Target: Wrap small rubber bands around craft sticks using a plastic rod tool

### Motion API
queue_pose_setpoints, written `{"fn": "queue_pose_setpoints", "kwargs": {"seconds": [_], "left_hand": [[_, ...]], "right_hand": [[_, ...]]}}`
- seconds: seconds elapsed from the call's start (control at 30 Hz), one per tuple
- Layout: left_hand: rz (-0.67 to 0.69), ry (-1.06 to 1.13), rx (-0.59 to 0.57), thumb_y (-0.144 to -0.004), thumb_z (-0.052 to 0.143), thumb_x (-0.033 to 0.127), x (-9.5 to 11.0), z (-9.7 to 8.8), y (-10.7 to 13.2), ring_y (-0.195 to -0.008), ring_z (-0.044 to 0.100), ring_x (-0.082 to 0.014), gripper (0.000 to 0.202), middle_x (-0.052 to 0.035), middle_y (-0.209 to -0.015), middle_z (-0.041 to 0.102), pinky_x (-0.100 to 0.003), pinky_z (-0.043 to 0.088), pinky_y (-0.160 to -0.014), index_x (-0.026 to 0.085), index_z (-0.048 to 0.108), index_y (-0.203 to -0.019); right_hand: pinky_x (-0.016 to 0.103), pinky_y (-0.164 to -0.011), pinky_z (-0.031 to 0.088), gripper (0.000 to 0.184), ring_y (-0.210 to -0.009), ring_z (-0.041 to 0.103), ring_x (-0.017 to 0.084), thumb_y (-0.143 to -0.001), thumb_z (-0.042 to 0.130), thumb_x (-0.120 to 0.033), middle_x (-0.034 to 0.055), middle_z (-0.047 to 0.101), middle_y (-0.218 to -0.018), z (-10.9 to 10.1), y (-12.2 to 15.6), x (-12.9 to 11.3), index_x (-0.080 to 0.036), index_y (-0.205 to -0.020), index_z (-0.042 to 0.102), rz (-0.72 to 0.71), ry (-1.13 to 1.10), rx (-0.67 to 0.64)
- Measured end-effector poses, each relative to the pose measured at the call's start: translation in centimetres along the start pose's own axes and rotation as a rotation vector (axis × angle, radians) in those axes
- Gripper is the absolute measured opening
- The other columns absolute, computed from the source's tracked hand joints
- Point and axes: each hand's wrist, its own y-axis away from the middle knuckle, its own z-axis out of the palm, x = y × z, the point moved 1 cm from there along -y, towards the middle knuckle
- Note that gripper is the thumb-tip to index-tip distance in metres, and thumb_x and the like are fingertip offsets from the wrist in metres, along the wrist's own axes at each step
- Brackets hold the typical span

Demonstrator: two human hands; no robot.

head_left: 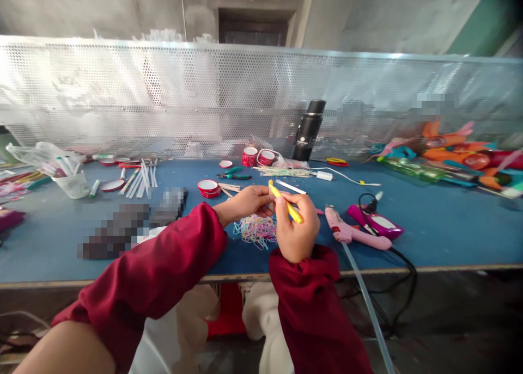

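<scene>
Nearest me, the right hand (298, 227) grips a slanted yellow stick (292, 209) above the blue surface (449, 221) — its upper end beside the left hand (250, 201), whose fingers are curled in, on what I can't tell. Below sits a tangle of pastel loops (253, 232), a pink glue gun (347, 233) lying rightward — and farther back, a black bottle (309, 133) stands before a perforated metal screen (196, 102).

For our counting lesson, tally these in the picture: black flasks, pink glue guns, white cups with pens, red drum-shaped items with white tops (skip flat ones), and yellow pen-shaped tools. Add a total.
Black flask: 1
Pink glue gun: 1
White cup with pens: 1
Red drum-shaped items: 3
Yellow pen-shaped tool, in the right hand: 1
Total: 7
</scene>
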Motion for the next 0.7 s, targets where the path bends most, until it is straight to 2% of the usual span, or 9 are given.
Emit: {"fn": "queue_pose_setpoints", "kwargs": {"seconds": [0.17, 0.33, 0.5, 0.7], "left_hand": [[-0.01, 0.017, -0.004, -0.085, 0.081, 0.052, -0.21, -0.11, -0.04, -0.063, 0.063, -0.0088, 0.042, -0.0006, -0.076, 0.067, -0.022, 0.049, -0.062, 0.013, 0.068, -0.093], [-0.006, 0.013, -0.02, -0.088, 0.079, 0.05, -0.22, -0.13, 0.02, -0.063, 0.062, -0.0078, 0.038, -0.0002, -0.077, 0.068, -0.021, 0.05, -0.064, 0.014, 0.069, -0.095], [-0.009, -0.007, -0.01, -0.088, 0.078, 0.051, -0.37, -0.18, -0.09, -0.062, 0.061, -0.0084, 0.037, -0.0005, -0.075, 0.068, -0.021, 0.05, -0.063, 0.015, 0.068, -0.091], [0.003, -0.004, -0.015, -0.087, 0.08, 0.05, -0.53, -0.25, -0.15, -0.067, 0.064, -0.0097, 0.038, -0.0018, -0.08, 0.07, -0.024, 0.052, -0.068, 0.014, 0.07, -0.095]], "right_hand": [[0.036, -0.081, 0.053, 0.013, -0.087, 0.07, 0.022, -0.1, 0.063, -0.034, 0.0065, 0.076, -0.093, -0.09, 0.08, 0.08, -0.022, -0.096, 0.066, 0.025, -0.011, 0.066], [0.038, -0.083, 0.055, 0.014, -0.091, 0.071, 0.023, -0.101, 0.061, -0.035, 0.0074, 0.075, -0.095, -0.01, 0.11, -0.01, -0.023, -0.096, 0.067, 0.012, -0.021, 0.005], [0.038, -0.083, 0.056, 0.014, -0.088, 0.071, 0.023, -0.1, 0.062, -0.035, 0.0073, 0.076, -0.093, -0.07, 0.1, 0.1, -0.022, -0.096, 0.067, 0.026, 0.003, 0.062], [0.038, -0.082, 0.055, 0.013, -0.088, 0.071, 0.023, -0.1, 0.063, -0.034, 0.0068, 0.076, -0.092, 0.0, 0.1, 0.05, -0.023, -0.094, 0.068, 0.007, -0.006, 0.032]]}}
